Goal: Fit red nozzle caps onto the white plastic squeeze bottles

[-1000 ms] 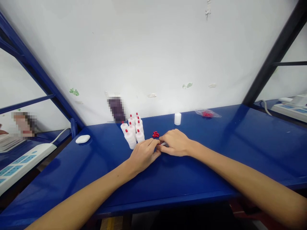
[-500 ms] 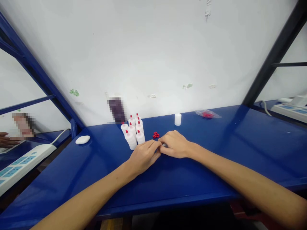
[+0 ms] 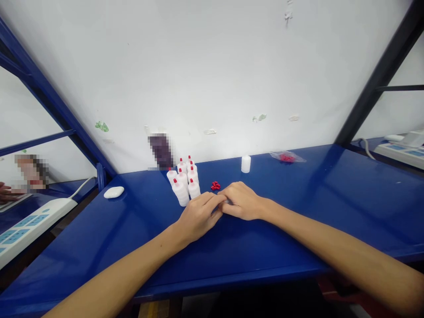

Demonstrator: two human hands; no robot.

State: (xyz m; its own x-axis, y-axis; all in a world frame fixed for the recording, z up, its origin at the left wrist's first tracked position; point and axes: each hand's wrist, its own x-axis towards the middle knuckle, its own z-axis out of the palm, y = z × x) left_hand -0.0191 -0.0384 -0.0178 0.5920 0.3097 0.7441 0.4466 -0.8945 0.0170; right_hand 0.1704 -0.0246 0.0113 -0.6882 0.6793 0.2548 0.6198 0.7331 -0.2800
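Observation:
My left hand (image 3: 199,213) and my right hand (image 3: 241,201) meet fingertip to fingertip above the table, both with curled, closed fingers. A small whitish piece (image 3: 227,201) shows between them, mostly covered, so its kind is unclear. Just beyond the fingers lies a little heap of red caps (image 3: 215,186). Left of the heap, close to my left hand, stands a group of several white squeeze bottles (image 3: 181,194) with red-tipped nozzles. One white bottle (image 3: 245,164) without a red tip stands alone behind my right hand.
A clear plastic bag with red caps (image 3: 286,157) lies at the back right of the blue table (image 3: 291,251). A white rounded case (image 3: 114,192) sits at the left. Power strips (image 3: 29,227) lie beyond the side frames. At far left another person's hand (image 3: 8,193) shows.
Both hands stay together in nearly the same place, with only slight finger movement. The bottles and caps have not moved.

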